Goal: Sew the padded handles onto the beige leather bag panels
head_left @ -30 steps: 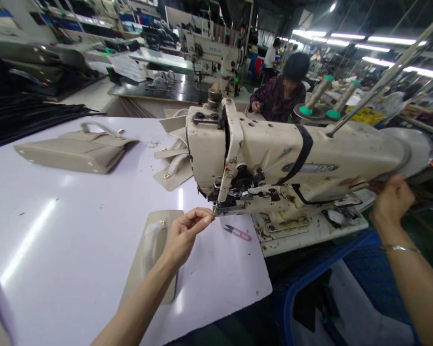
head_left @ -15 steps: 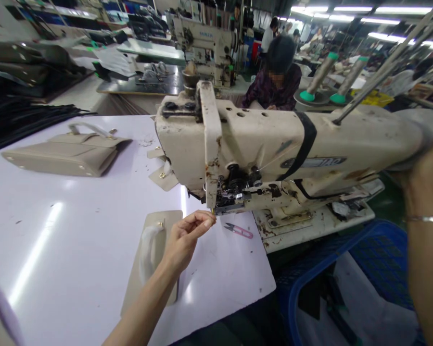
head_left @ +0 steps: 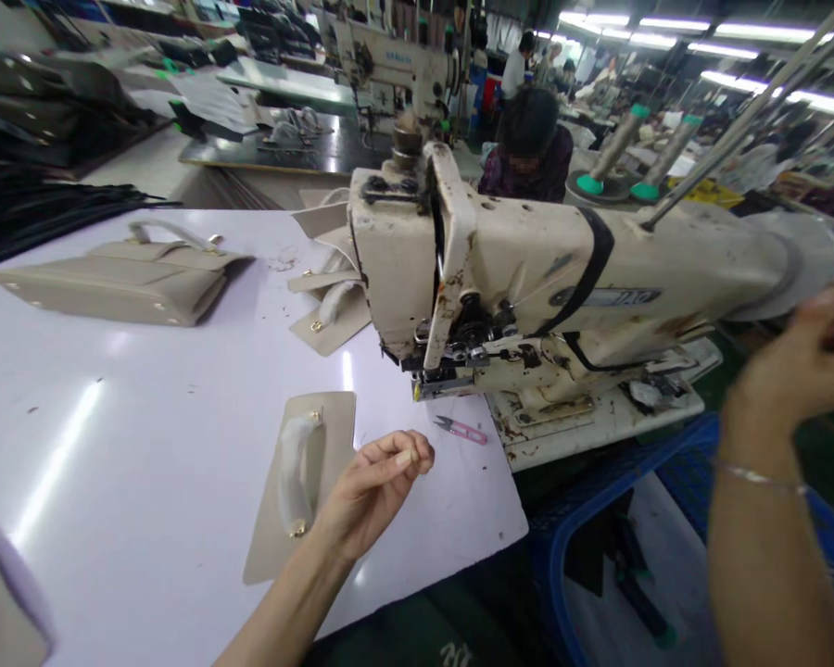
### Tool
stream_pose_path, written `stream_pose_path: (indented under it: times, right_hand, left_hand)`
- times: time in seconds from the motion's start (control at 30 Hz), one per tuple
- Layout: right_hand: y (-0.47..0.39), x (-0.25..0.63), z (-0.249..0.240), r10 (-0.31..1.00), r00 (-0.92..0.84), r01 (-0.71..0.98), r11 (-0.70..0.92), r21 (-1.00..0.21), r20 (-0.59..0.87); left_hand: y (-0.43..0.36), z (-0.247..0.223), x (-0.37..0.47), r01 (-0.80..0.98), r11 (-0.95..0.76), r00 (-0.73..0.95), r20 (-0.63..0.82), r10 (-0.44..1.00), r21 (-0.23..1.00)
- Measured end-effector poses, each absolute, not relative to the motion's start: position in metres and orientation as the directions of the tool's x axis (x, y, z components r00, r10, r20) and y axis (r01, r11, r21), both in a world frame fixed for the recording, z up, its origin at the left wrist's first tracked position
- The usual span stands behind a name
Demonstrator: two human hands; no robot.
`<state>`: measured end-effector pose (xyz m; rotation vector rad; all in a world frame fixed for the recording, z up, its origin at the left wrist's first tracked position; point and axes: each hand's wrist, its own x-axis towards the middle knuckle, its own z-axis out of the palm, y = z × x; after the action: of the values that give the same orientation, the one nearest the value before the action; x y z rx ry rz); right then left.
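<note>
My left hand [head_left: 382, 477] hovers over the white table with thumb and fingertips pressed together; anything pinched there is too small to make out. Just above it is the needle area of a worn cream sewing machine [head_left: 556, 255]. Pink thread snips [head_left: 462, 430] lie to the right of the hand. Left of my wrist rests a beige bag panel [head_left: 268, 519] with a plastic-wrapped handle [head_left: 294, 472]. My right hand [head_left: 799, 347] is raised at the right edge, near the machine's handwheel end, its fingers blurred and partly cut off.
A beige handbag [head_left: 118, 283] lies at the table's far left. More beige panels [head_left: 334, 320] sit behind the machine head. Below right stands a blue plastic basket [head_left: 562, 556]. Two thread cones [head_left: 622, 148] stand behind the machine, and a person [head_left: 528, 148] sits beyond.
My left hand has dropped away from the needle area, fingers still together. My right hand has come lower and left from the handwheel end. The machine head appears shifted right in view.
</note>
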<state>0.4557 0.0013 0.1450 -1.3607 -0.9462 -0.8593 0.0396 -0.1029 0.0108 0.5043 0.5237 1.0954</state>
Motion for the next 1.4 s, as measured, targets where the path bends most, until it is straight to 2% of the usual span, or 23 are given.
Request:
stream_pose_path:
  times: [0.03, 0.07, 0.1, 0.13, 0.17, 0.27, 0.47, 0.73, 0.8, 0.9, 0.97, 1.03, 1.07, 1.13, 1.2, 1.23, 1.3, 1.37, 1.4]
  right_hand:
    - [-0.017, 0.413, 0.123, 0.082, 0.399, 0.905, 0.129, -0.407, 0.913]
    - [-0.032, 0.371, 0.099, 0.225, 0.405, 0.864, 0.223, -0.451, 0.886]
    - [-0.045, 0.33, 0.075, 0.455, 0.37, 0.786, 0.312, -0.534, 0.81]
    - [-0.054, 0.294, 0.053, 0.691, 0.271, 0.698, 0.339, -0.631, 0.67]
    - [-0.058, 0.262, 0.035, 0.809, 0.201, 0.609, 0.339, -0.717, 0.553]
    - [-0.05, 0.196, 0.002, 0.933, 0.08, 0.457, 0.278, -0.845, 0.351]
    - [-0.015, 0.153, -0.006, 0.953, 0.119, 0.422, 0.206, -0.883, 0.279]
    - [-0.026, 0.16, -0.001, 0.965, 0.148, 0.392, 0.142, -0.909, 0.214]
    - [-0.037, 0.165, 0.004, 0.981, 0.097, 0.379, 0.122, -0.917, 0.17]
    - [-0.064, 0.165, 0.006, 0.992, -0.046, 0.387, 0.124, -0.914, 0.115]
    - [-0.088, 0.159, 0.0, 0.98, -0.159, 0.434, 0.179, -0.883, 0.12]
    - [-0.115, 0.152, -0.01, 0.95, -0.275, 0.487, 0.268, -0.831, 0.145]
    - [-0.128, 0.15, -0.016, 0.927, -0.34, 0.503, 0.32, -0.803, 0.156]
    - [-0.152, 0.148, -0.026, 0.849, -0.503, 0.492, 0.436, -0.753, 0.163]
    - [-0.165, 0.154, -0.029, 0.759, -0.626, 0.441, 0.533, -0.722, 0.178]
    - [-0.166, 0.16, -0.027, 0.746, -0.633, 0.427, 0.559, -0.711, 0.206]
    - [-0.153, 0.178, -0.016, 0.807, -0.494, 0.469, 0.56, -0.683, 0.323]
    - [-0.127, 0.201, 0.001, 0.839, -0.207, 0.594, 0.516, -0.617, 0.503]
    - [-0.111, 0.213, 0.011, 0.802, -0.103, 0.667, 0.494, -0.558, 0.588]
  left_hand:
    - [-0.105, 0.011, 0.04, -0.714, 0.376, 0.36, -0.15, 0.921, 0.591]
    - [-0.106, 0.011, 0.04, -0.731, 0.375, 0.356, -0.15, 0.922, 0.569]
    - [-0.107, 0.012, 0.039, -0.743, 0.373, 0.353, -0.149, 0.924, 0.555]
    - [-0.108, 0.013, 0.038, -0.751, 0.369, 0.349, -0.145, 0.926, 0.547]
    - [-0.108, 0.015, 0.038, -0.757, 0.364, 0.344, -0.142, 0.928, 0.542]
    - [-0.109, 0.017, 0.036, -0.773, 0.335, 0.321, -0.125, 0.939, 0.539]
    - [-0.114, 0.012, 0.031, -0.752, 0.298, 0.29, -0.11, 0.951, 0.589]
    - [-0.115, 0.014, 0.022, -0.67, 0.254, 0.257, -0.104, 0.961, 0.698]
    - [-0.111, 0.014, 0.016, -0.588, 0.212, 0.198, -0.116, 0.973, 0.781]
    - [-0.1, 0.008, 0.011, -0.307, 0.176, 0.022, -0.178, 0.984, 0.935]
    - [-0.089, 0.003, 0.011, -0.111, 0.206, -0.039, -0.212, 0.977, 0.972]
    - [-0.079, -0.001, 0.01, -0.033, 0.226, -0.02, -0.227, 0.974, 0.974]
    - [-0.073, -0.002, 0.008, -0.054, 0.232, -0.008, -0.233, 0.972, 0.971]
    - [-0.063, -0.003, -0.001, -0.224, 0.253, -0.002, -0.26, 0.966, 0.941]
    - [-0.053, -0.002, -0.02, -0.496, 0.293, 0.022, -0.326, 0.945, 0.817]
    - [-0.048, -0.001, -0.031, -0.619, 0.304, 0.049, -0.35, 0.935, 0.724]
    - [-0.04, 0.0, -0.059, -0.776, 0.286, 0.084, -0.358, 0.93, 0.562]
    - [-0.033, 0.0, -0.088, -0.837, 0.219, 0.04, -0.343, 0.939, 0.502]
    - [-0.029, -0.001, -0.103, -0.848, 0.174, -0.007, -0.339, 0.941, 0.5]
